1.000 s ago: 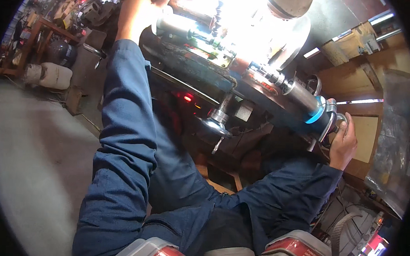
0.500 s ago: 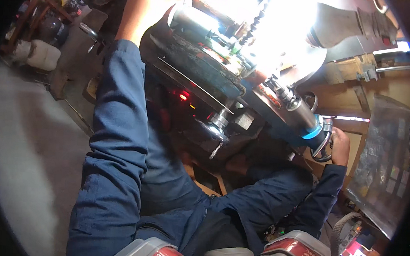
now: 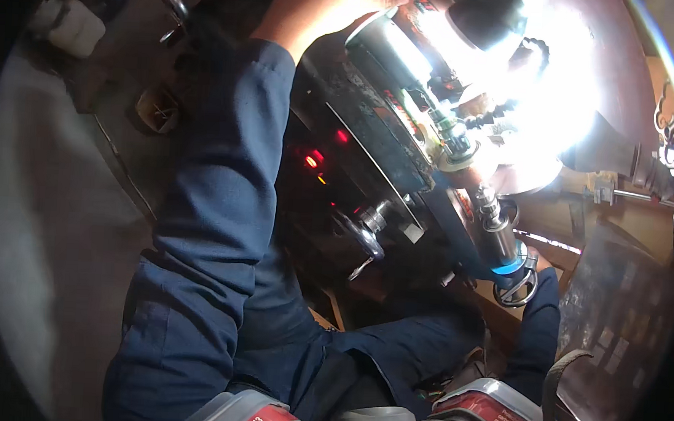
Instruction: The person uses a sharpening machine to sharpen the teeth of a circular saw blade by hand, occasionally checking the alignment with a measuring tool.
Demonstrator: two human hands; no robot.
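Note:
A small metal lathe [image 3: 371, 136] runs at a slant across the upper middle. My left hand [image 3: 324, 12] reaches over its upper-left end, beside a shiny cylinder [image 3: 391, 53]. One digit stretches along the top; the others are cut off or lost in glare. At the lathe's lower-right end, my right hand [image 3: 543, 262] is closed at a metal handwheel [image 3: 517, 296], its fingers partly hidden behind it. The handwheel sits behind a steel barrel [image 3: 497, 245] with a blue ring. A chuck [image 3: 456, 143] lies in the bright light between the two ends.
A dark lamp head [image 3: 488, 19] throws strong glare over the lathe's far side. A crank handle [image 3: 364, 239] juts from the near side, close to red lights [image 3: 311, 162]. At right hangs a clear plastic sheet [image 3: 615, 294]; a white jug [image 3: 72, 29] stands at far left.
The view has shifted, so the lathe and my left hand sit further right in the picture. My right hand shows less, more of it behind the handwheel. The lamp head has come into view.

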